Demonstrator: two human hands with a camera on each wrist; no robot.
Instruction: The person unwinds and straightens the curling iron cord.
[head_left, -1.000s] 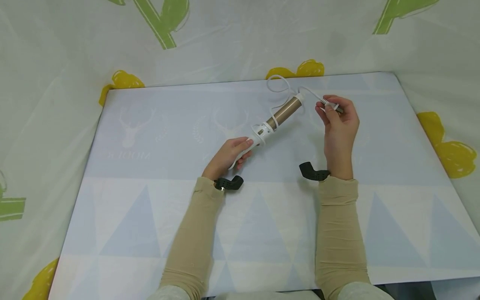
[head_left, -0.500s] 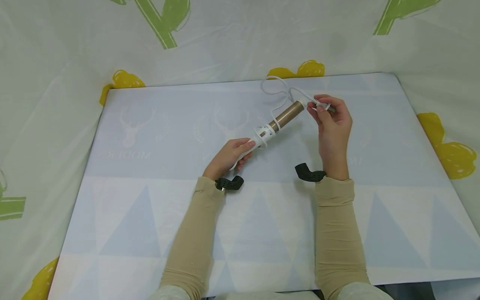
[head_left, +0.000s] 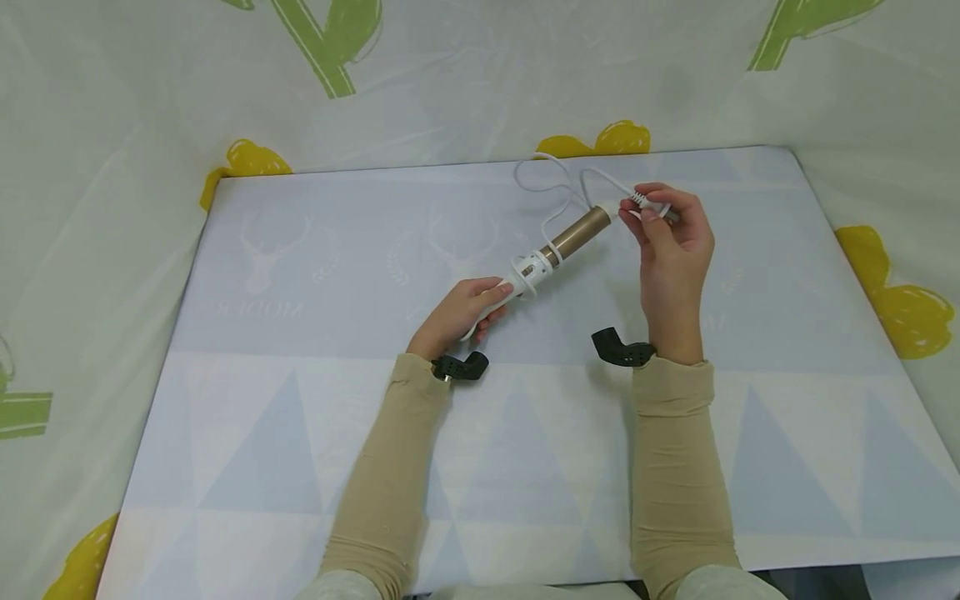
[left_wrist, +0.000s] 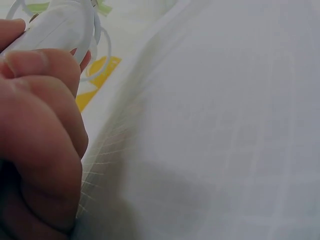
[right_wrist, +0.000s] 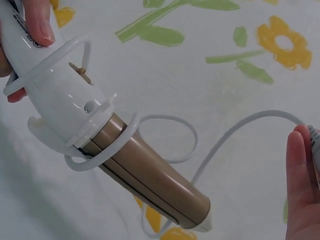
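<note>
A curling iron (head_left: 579, 234) with a white handle and a gold-brown barrel slants up to the right in the head view. My left hand (head_left: 459, 310) grips its handle, thumb along the top. White cord (right_wrist: 270, 113) winds loosely round the handle's upper end and barrel, then loops out past the white tip. At the cord's far end, my right hand (head_left: 675, 258) pinches the plug (head_left: 655, 208) between thumb and fingers, just right of the barrel tip. The fingers cover part of the plug. In the left wrist view, curled fingers (left_wrist: 47, 110) hide most of the handle.
Beneath both hands lies a table (head_left: 360, 467) with a pale blue and white triangle-patterned cover. A white curtain (head_left: 465, 83) with green and yellow plant prints hangs round its back and sides. Black wrist mounts (head_left: 621, 348) sit on both wrists.
My right hand with the plug first came left toward the barrel tip, then shifted slightly back right and up. The cord loop spread left. The left hand and curling iron barely moved.
</note>
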